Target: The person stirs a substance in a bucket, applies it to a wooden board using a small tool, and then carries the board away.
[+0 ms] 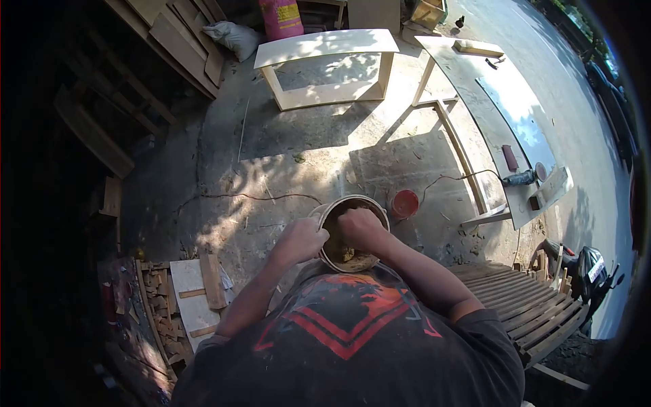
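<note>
A round bucket (378, 205) with a pale rim stands close in front of my body, with yellowish-brown material (347, 255) inside it. At its left rim, my left hand (303, 240) is closed round the edge. My right hand (361, 229) reaches down into the bucket with its fingers curled; whatever it holds is hidden inside. A small red container (405, 203) sits on the ground just right of the bucket.
Ahead stands a pale wooden frame (327, 45). At the right, a long work table (488, 115) bears a power tool (521, 178) and a sanding block (510, 157). A cord (271, 197) crosses the floor. A slatted bench (522, 305) is near right, wood scraps (163, 305) near left.
</note>
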`<state>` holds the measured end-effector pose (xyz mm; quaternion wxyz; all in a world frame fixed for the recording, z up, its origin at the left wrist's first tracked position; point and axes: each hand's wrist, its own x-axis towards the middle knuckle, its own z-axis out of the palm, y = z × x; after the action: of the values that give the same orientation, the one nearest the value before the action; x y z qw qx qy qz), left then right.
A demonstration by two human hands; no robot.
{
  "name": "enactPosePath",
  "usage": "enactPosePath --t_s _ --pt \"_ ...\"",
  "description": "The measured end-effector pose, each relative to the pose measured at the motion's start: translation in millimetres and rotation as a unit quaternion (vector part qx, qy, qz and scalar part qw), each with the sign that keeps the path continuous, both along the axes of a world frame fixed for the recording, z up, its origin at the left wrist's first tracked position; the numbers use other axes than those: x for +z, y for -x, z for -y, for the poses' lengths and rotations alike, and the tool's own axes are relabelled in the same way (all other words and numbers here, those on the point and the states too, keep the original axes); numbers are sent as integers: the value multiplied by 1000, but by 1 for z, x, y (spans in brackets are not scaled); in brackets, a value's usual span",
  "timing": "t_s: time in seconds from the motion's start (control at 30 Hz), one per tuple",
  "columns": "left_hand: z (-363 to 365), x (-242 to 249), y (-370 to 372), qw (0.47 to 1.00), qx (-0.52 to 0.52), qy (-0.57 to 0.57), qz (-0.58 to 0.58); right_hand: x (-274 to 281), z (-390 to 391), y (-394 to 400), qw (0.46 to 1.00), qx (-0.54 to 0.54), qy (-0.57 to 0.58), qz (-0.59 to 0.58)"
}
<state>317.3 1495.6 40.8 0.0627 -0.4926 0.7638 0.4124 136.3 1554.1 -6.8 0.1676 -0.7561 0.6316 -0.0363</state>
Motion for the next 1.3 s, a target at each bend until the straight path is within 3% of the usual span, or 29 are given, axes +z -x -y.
enactPosePath --t_s 0.07,0.2,0.33,0.43,0.53,0.67,0.8,0.87,0.93,1.0,1.1,1.17,1.3 --pt "32 -4 15 999 -4 -41 0 -18 24 4 994 54 0 92" --pt "104 -14 36 994 6 -103 36 -7 86 63 977 110 -126 132" --pt "181 -22 69 992 73 -100 -16 11 169 125 989 -32 -110 88" --pt "219 -13 89 990 101 -96 -31 29 225 155 988 -26 -107 104" --pt "252 -8 112 985 127 -111 -42 10 273 152 996 -26 -65 60" --pt "300 -5 132 985 137 -82 -70 5 325 148 992 89 -79 32" --pt "353 -9 142 981 145 -118 -59 21 379 173 997 17 -80 0" --pt "384 -4 155 983 126 -124 -45 -1 403 165 995 18 -90 -32" --pt "425 -8 160 987 107 -118 -37 0 428 158 984 146 -102 -8" --pt "464 -26 152 986 94 -136 -31 14 456 165 982 124 -142 -8" --pt "518 -37 148 988 78 -130 -43 12 501 161 995 54 -83 13" --pt "542 -31 147 990 68 -120 -33 -5 533 152 997 -16 -57 -57" --pt "608 -25 146 994 3 -108 -26 1 568 154 992 29 -125 8"
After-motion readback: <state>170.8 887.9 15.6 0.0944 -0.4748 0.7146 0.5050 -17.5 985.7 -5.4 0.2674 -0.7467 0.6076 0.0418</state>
